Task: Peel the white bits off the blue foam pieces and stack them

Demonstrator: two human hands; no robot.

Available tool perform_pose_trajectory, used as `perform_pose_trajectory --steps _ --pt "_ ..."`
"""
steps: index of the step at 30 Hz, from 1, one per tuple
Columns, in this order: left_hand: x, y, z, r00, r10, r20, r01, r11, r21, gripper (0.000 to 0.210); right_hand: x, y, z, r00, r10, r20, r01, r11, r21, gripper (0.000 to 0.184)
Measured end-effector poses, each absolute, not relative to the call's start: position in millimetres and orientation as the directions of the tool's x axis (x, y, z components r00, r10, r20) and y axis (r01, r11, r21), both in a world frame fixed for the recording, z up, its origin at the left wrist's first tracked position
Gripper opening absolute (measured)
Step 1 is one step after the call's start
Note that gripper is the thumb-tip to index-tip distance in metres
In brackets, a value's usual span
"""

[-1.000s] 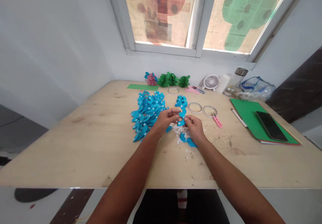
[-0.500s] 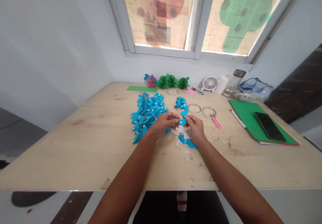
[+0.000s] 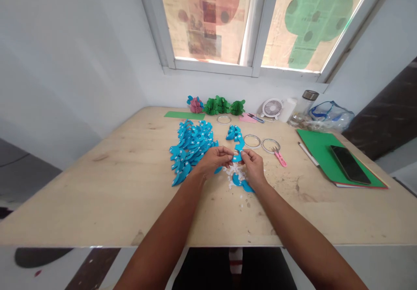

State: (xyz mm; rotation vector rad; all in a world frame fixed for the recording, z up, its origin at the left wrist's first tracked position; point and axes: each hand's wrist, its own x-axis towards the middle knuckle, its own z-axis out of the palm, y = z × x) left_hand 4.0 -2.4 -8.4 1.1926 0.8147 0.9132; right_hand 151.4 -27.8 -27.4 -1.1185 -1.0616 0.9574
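Between my two hands is a curved blue paper piece (image 3: 237, 157), a small white patch on it. My left hand (image 3: 215, 159) pinches its left end with thumb and forefinger. At the right end, my right hand (image 3: 254, 165) grips it the same way. Below lie many small white scraps (image 3: 232, 175) and a few blue curved cutouts (image 3: 247, 186), partly behind my right wrist. Left of my hands spreads a large heap of blue paper pieces (image 3: 192, 140) with white patches. More blue pieces (image 3: 239, 139) lie just beyond my fingers.
Tape rolls (image 3: 252, 141) and pink-handled scissors (image 3: 279, 156) lie to the right. Farther right a phone (image 3: 350, 164) rests on green sheets (image 3: 321, 151) beside a white pen (image 3: 308, 153). Along the back stand green paper figures (image 3: 222, 105), a small fan (image 3: 272, 107) and a bottle (image 3: 306, 101).
Both hands stay in nearly the same place with the blue paper piece between them. Only slight shifts of the fingers show.
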Motion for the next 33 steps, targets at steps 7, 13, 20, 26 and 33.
perform_pose_trajectory --steps 7,13,20,26,33 --pt "6.2 -3.7 -7.8 0.394 0.917 -0.064 -0.133 0.125 0.983 0.029 147.7 -30.0 -26.6 0.263 0.950 0.171 -0.030 0.185 -0.982 0.025" --pt "7.7 -4.4 -8.3 0.380 0.922 -0.069 -0.117 0.122 0.986 0.029 146.4 -27.4 -34.2 0.305 0.933 0.192 -0.008 0.204 -0.979 0.027" --pt "9.3 -6.6 -2.7 0.399 0.916 -0.037 -0.065 0.069 0.996 0.030 146.7 -27.2 -34.7 0.335 0.919 0.210 0.006 0.220 -0.975 0.027" --pt "15.7 -6.8 -6.6 0.360 0.932 0.043 -0.024 -0.037 0.999 0.034 147.1 -26.7 -35.2 0.337 0.921 0.195 0.009 0.204 -0.979 0.028" --pt "13.7 -6.3 -7.2 0.356 0.934 0.040 -0.037 -0.029 0.999 0.031 147.5 -26.0 -34.8 0.325 0.928 0.179 -0.010 0.193 -0.981 0.027"
